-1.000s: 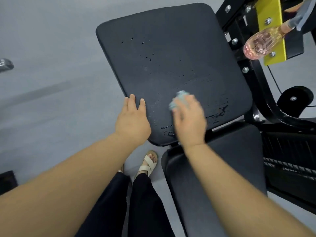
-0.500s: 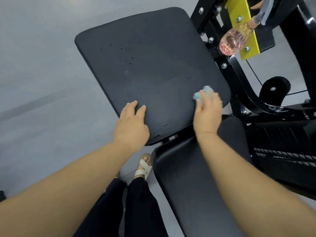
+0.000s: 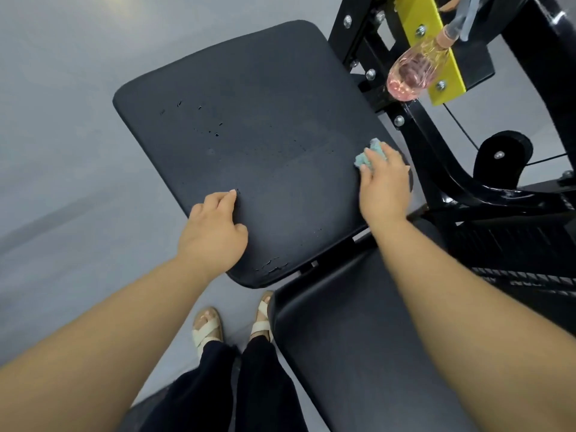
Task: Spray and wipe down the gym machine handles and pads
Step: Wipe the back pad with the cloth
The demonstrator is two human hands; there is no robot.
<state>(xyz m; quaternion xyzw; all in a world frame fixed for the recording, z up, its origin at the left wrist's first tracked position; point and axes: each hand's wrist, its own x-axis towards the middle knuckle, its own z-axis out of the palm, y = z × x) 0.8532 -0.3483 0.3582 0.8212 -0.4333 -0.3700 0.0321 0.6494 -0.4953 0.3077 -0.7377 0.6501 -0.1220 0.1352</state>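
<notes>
A large black back pad point(image 3: 255, 126) with small cracks in its cover tilts away from me. My right hand point(image 3: 385, 185) presses a crumpled light blue cloth point(image 3: 369, 157) against the pad's right edge, fingers over the cloth. My left hand point(image 3: 215, 229) rests on the pad's near left edge with its fingers curled on the surface. A clear spray bottle of pink liquid point(image 3: 411, 70) hangs on the black machine frame at the upper right. The black seat pad point(image 3: 358, 344) lies below the back pad.
The black machine frame point(image 3: 436, 157) with a yellow plate point(image 3: 436, 42) and bolts stands to the right, with a round black roller point(image 3: 501, 151) behind it. Grey floor point(image 3: 62, 151) spreads to the left. My sandalled feet point(image 3: 208, 325) stand close to the seat.
My right hand has slid the cloth from the pad's lower middle to its right edge. My left hand has stayed on the near edge, its fingers now more curled.
</notes>
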